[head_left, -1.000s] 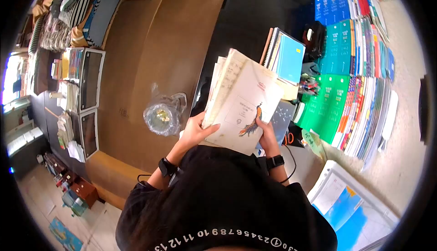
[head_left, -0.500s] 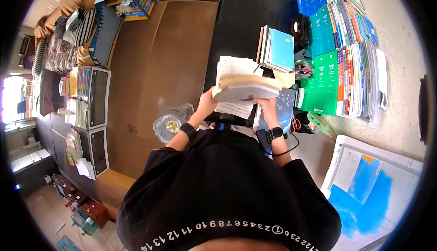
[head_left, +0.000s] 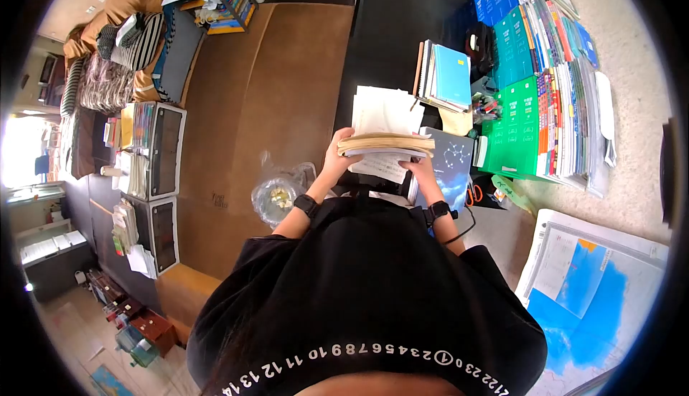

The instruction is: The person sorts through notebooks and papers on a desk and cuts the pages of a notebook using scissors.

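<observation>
Between my two hands I grip a thick stack of books [head_left: 387, 143], turned so that its yellowed page edges face up. My left hand [head_left: 337, 158] is closed round the left end. At the other end my right hand [head_left: 422, 169] grips with the thumb over the near side. Under the stack, sheets of written paper [head_left: 389, 106] lie on the black desk [head_left: 377, 44]. A dark blue book with a molecule pattern [head_left: 455, 153] is just right of my right hand. What the covers show is hidden.
Notebooks with a light blue cover [head_left: 452, 74] are piled beyond my right hand. A row of books with green spines [head_left: 513, 125] stands at the right. A clear plastic bag-like container [head_left: 275, 199] sits left of my left forearm, on the brown surface [head_left: 287, 73].
The stack has tipped from showing a pale cover to standing nearly edge-on. My hands have levelled it, and the whole view has shifted slightly.
</observation>
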`<state>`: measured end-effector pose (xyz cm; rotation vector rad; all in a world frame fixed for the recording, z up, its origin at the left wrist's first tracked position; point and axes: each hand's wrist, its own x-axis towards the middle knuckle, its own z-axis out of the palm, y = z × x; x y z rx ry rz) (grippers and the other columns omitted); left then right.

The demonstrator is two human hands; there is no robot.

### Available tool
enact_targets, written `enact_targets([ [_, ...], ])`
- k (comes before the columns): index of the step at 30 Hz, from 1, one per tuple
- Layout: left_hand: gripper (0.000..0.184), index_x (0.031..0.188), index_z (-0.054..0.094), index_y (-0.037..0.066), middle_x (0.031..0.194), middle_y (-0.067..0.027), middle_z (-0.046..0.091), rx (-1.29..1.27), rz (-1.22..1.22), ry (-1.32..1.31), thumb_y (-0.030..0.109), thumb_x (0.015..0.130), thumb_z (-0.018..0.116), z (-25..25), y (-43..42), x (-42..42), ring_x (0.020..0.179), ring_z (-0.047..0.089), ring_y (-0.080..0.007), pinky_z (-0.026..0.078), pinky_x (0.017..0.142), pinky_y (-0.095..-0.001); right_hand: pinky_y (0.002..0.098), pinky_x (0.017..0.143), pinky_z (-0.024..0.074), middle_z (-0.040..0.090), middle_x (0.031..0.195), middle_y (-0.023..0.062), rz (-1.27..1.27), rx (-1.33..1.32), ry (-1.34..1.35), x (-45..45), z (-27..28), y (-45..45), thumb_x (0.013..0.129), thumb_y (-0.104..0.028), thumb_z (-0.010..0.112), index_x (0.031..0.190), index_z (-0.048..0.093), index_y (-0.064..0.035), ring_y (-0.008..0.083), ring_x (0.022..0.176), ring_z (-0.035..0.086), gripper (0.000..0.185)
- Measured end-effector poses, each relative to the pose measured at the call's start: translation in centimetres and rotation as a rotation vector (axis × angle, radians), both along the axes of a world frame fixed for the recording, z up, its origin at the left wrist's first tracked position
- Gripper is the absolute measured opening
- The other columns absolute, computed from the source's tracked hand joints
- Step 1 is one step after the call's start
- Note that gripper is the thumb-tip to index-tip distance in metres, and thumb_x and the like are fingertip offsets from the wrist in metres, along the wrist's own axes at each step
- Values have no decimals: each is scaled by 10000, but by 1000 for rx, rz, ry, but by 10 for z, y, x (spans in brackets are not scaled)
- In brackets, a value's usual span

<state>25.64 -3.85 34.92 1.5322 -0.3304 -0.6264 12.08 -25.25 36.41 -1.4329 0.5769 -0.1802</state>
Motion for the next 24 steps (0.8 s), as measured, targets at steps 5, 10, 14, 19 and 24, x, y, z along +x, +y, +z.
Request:
enact_targets([
  [5,543,1173,570,69,999,-115,670,318,-90,-306,186,701,811,19,4,7,937,655,-253,513,823,-342,298,837,477,632,1103,68,130,-403,148,-8,-12,-20,789,-109,739,1245,546,-25,157,1011,587,502],
  [10,484,1163,618,78,1000,-154,688,299,-150,-377,268,749,779,29,10,18,912,664,-319,516,801,-366,344,710,506,693,869,158,169,-564,265,-8,4,-30,789,-171,705,1120,606,-5,253,752,661,384],
  [14,497,1175,618,89,993,-152,687,319,-205,-359,256,737,781,16,15,24,935,655,-326,511,820,-369,365,732,516,684,865,194,128,-596,326,-7,5,-33,778,-118,657,1048,632,-4,299,814,678,295],
  [19,500,1111,602,86,992,-136,681,252,-193,-305,174,660,797,-3,12,26,959,642,-330,509,832,-379,367,811,501,676,968,218,31,-705,245,-4,-11,-37,817,-69,537,1054,636,-8,351,965,654,264],
  [24,514,1090,606,105,978,-119,681,181,-73,-225,161,624,816,5,6,16,962,644,-308,505,837,-364,406,788,494,667,926,243,-59,-757,199,-1,5,-17,788,-37,514,1043,634,-1,418,940,626,284],
])
